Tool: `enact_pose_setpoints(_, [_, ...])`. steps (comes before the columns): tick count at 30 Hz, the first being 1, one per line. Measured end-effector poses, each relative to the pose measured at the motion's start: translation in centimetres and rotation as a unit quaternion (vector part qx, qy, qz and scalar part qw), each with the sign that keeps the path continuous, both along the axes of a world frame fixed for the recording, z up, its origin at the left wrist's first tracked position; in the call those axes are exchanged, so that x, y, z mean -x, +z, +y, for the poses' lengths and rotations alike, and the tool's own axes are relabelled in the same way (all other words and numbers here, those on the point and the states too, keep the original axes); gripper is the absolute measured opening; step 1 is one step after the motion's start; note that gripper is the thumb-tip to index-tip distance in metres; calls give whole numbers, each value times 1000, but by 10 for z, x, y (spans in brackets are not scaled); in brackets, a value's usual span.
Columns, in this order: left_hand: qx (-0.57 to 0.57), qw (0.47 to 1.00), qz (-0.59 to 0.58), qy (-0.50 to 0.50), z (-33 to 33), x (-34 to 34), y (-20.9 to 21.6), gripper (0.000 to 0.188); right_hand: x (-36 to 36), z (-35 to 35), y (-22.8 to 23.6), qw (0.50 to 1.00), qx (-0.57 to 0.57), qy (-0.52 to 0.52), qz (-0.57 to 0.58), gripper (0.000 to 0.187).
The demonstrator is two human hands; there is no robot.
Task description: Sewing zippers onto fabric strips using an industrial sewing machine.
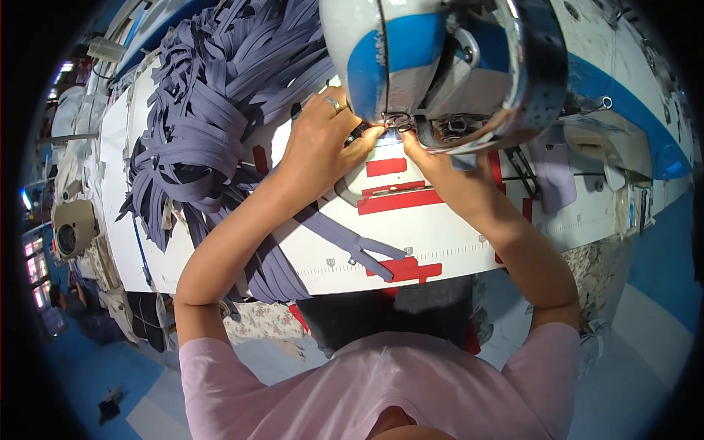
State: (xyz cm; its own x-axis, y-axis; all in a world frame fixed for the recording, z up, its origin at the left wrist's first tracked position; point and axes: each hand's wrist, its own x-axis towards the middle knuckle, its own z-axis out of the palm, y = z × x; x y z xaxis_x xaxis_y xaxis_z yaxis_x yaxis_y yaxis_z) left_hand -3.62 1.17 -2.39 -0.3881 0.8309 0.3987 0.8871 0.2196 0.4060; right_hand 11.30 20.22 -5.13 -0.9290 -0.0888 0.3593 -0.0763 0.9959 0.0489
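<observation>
My left hand point(323, 143) with a ring pinches a small dark piece at the needle area of a white and blue sewing machine point(440, 66). My right hand point(440, 165) reaches under the machine head from the right, fingertips meeting the left hand's; what it grips is hidden. A purple-grey fabric strip point(345, 238) with a zipper slider runs under my left forearm toward the table's front edge. A big pile of purple-grey strips point(213, 110) lies to the left of my left hand.
The white sewing table point(440, 235) carries red tape marks point(400, 194) and a ruler line near its front edge. A purple-grey cloth piece point(554, 172) lies at the right. A beige machine point(70, 227) stands far left; blue floor below.
</observation>
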Motion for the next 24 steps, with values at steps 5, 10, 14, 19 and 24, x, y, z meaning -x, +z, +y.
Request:
enact_pose_setpoints(5, [27, 999, 14, 17, -1, 0, -1, 24, 16, -3, 19, 954, 271, 85, 93, 19])
enact_pose_setpoints(10, [40, 999, 16, 32, 0, -3, 2, 24, 21, 1, 7, 975, 195, 72, 75, 15])
enact_pose_setpoints(14, [12, 999, 35, 30, 2, -4, 1, 24, 20, 0, 11, 957, 270, 82, 62, 11])
enact_pose_setpoints(19, [38, 998, 33, 28, 2, -4, 0, 25, 17, 2, 7, 967, 190, 110, 127, 11])
enact_pose_setpoints(24, [54, 997, 35, 35, -1, -4, 1, 25, 13, -5, 16, 960, 275, 53, 18, 17])
